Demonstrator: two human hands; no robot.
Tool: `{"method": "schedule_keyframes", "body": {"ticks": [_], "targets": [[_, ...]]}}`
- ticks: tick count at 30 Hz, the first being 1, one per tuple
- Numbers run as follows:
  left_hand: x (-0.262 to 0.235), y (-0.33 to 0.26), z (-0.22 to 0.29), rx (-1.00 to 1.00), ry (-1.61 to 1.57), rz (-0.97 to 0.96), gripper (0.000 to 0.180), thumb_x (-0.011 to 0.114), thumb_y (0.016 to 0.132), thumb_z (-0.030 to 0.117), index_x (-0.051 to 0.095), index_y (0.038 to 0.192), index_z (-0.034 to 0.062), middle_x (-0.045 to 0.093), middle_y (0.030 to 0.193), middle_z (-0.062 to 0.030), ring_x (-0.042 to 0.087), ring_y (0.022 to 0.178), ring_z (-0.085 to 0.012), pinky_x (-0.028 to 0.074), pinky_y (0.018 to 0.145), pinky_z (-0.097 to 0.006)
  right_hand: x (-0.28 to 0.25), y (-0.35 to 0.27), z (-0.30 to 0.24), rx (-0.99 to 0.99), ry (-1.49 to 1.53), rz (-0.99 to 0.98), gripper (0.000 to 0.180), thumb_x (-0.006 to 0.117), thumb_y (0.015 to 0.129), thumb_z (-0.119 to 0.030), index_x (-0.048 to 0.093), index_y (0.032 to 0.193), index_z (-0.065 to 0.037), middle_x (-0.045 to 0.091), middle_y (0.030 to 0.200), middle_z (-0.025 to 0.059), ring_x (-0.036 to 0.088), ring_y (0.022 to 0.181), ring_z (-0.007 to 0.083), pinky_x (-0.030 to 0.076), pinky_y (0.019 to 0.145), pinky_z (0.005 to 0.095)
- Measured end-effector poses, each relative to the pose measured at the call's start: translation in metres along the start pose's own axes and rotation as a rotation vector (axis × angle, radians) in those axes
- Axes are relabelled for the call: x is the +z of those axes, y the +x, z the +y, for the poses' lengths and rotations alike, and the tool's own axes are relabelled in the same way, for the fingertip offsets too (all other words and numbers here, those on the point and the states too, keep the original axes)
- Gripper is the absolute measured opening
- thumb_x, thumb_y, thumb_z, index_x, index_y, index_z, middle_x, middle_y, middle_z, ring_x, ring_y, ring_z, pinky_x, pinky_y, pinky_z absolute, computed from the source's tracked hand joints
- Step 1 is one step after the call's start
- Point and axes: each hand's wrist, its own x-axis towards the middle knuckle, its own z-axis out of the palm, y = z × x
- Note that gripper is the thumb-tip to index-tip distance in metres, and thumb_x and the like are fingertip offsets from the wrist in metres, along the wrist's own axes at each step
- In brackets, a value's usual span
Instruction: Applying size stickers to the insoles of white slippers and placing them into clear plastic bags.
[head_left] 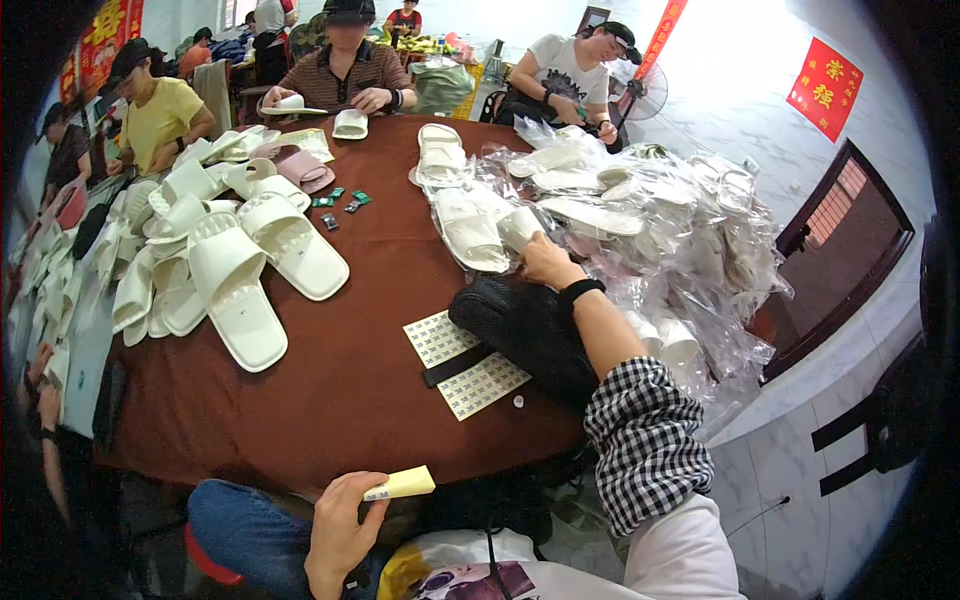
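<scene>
left hand (340, 530) low by the lap, pinching a pale yellow slip (402, 485), kept ready | right hand (545, 262) stretched out, fingers closing on a bagged white slipper (475, 230) at the pile's edge | sticker sheets (462, 366) flat within reach

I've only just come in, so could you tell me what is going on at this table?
A person at a round brown table reaches the right hand into a heap of bagged white slippers. The left hand holds a small pale yellow strip near the lap. Loose white slippers lie piled to the left, sticker sheets in front. Other people sit around the far side.
</scene>
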Motion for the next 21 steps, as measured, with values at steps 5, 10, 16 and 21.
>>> {"method": "schedule_keyframes", "body": {"ticks": [5, 10, 16, 21], "targets": [[-0.002, 0.002, -0.007, 0.015, 0.004, 0.009, 0.026, 0.072, 0.082, 0.002, 0.066, 0.107, 0.0043, 0.071, 0.101, -0.016, 0.068, 0.097, -0.036, 0.052, 0.088, -0.043, -0.028, -0.005, 0.002, 0.0, -0.184, -0.144, 0.039, 0.077, 0.075, -0.03, 0.074, 0.107, -0.008, 0.07, 0.11, 0.0224, 0.07, 0.096, 0.0405, 0.058, 0.082, 0.0452], [0.0, 0.003, -0.007, -0.055, -0.065, 0.017, 0.027, 0.073, 0.081, 0.001, 0.066, 0.107, 0.0044, 0.071, 0.1, -0.0157, 0.068, 0.096, -0.0359, 0.053, 0.086, -0.042, -0.07, 0.015, -0.037, -0.092, -0.257, 0.01, 0.025, 0.065, 0.084, -0.025, 0.074, 0.088, -0.002, 0.073, 0.094, 0.0198, 0.071, 0.088, 0.0393, 0.057, 0.076, 0.0487], [0.0, 0.008, -0.002, -0.091, -0.117, 0.076, 0.027, 0.069, 0.092, 0.005, 0.065, 0.118, 0.0046, 0.069, 0.108, -0.0185, 0.069, 0.099, -0.0328, 0.053, 0.085, -0.037, -0.063, 0.067, -0.121, -0.668, -0.011, 0.232, 0.022, 0.058, 0.092, -0.018, 0.068, 0.105, -0.003, 0.065, 0.125, 0.0169, 0.062, 0.115, 0.0355, 0.053, 0.092, 0.0469], [0.004, 0.017, -0.005, -0.182, -0.122, 0.119, 0.026, 0.069, 0.092, 0.006, 0.065, 0.117, 0.0035, 0.07, 0.105, -0.0169, 0.07, 0.097, -0.0307, 0.053, 0.084, -0.036, -0.013, 0.112, -0.123, -0.799, 0.061, 0.133, 0.035, 0.06, 0.092, -0.021, 0.058, 0.121, -0.001, 0.062, 0.124, 0.0187, 0.06, 0.116, 0.0357, 0.052, 0.094, 0.0473]]}}
